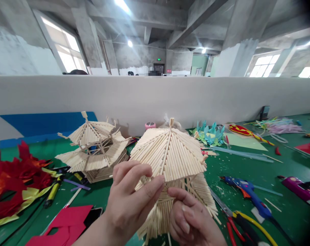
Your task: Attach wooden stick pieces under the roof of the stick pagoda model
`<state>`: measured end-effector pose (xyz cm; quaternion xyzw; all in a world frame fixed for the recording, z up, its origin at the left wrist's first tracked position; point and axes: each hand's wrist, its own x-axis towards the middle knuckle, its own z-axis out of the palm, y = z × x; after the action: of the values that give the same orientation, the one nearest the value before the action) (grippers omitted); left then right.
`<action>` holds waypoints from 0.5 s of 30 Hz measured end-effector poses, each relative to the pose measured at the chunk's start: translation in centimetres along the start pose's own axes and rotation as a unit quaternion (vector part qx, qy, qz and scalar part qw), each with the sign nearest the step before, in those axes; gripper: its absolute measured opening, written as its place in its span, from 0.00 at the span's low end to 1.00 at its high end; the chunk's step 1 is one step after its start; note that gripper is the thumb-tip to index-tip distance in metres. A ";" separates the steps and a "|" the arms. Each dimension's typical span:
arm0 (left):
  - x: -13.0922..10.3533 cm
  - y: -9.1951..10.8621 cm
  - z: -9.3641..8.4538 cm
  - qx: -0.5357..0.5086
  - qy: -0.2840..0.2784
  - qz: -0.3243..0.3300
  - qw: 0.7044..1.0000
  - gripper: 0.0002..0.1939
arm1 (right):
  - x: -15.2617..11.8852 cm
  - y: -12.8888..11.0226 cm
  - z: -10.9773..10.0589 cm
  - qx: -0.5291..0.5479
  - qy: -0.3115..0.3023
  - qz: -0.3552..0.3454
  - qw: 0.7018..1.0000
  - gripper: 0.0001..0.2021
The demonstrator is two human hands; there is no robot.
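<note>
While both my hands are at the near side of the stick pavilion (175, 153), that piece stands at the middle of the green table (237, 168), its layered roofs of pale sticks sloping towards me.

Left hand (134, 201): fingers bent, thumb and forefinger at the roof's near corner; whether they pinch a stick, I cannot tell. Right hand (193, 218): forefinger raised below the eave, other fingers curled in; whether they enclose anything, I cannot tell.

Far left: second stick pavilion (75, 160), beside a blue sheet (50, 126). Left: red and orange paper (22, 174); yellow-and-black tool (52, 194); purple strips (76, 184). Near left: red card (65, 225), partly over a dark flat device (95, 215), just beside my forearm.

Far right: blue paper flower (210, 132); red-and-yellow oval piece (239, 130); clear glue sticks (243, 153). Right: blue glue gun (251, 193); purple glue gun (302, 191). Near right: pliers (257, 223), close to my right hand and crowding that side.

Edges: white partition (119, 92) closes the far side. Room: widest to the right, a crumb-strewn strip between roof edge and blue glue gun; left, narrow, the second pavilion standing close.
</note>
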<state>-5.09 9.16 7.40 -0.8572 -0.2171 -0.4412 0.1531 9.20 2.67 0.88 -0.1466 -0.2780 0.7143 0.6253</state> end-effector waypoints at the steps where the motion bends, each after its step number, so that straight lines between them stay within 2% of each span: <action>1: 0.0 0.0 0.0 0.002 -0.002 0.003 1.000 0.08 | 0.0 0.0 -0.1 -0.001 -0.004 0.001 1.000 0.13; 7: -0.2 -0.1 0.3 -0.014 0.002 -0.005 1.000 0.09 | 0.2 0.3 -0.7 -0.005 -0.042 -0.002 0.999 0.14; 11: -0.4 0.0 -0.1 -0.035 0.016 -0.023 0.999 0.12 | -0.3 0.5 -0.8 -0.001 -0.018 0.000 1.000 0.14; 13: -0.4 0.4 -0.7 -0.046 0.038 -0.053 0.997 0.13 | -0.8 0.5 -0.9 -0.007 -0.015 0.006 1.000 0.14; 15: -0.3 1.2 -1.5 -0.051 0.085 -0.108 0.989 0.14 | -1.4 0.4 -1.1 -0.010 -0.002 0.008 1.000 0.12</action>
<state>-5.66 7.39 7.89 -0.7950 -0.2720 -0.5365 0.0789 9.67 1.52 -0.41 -0.1533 -0.2853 0.7168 0.6174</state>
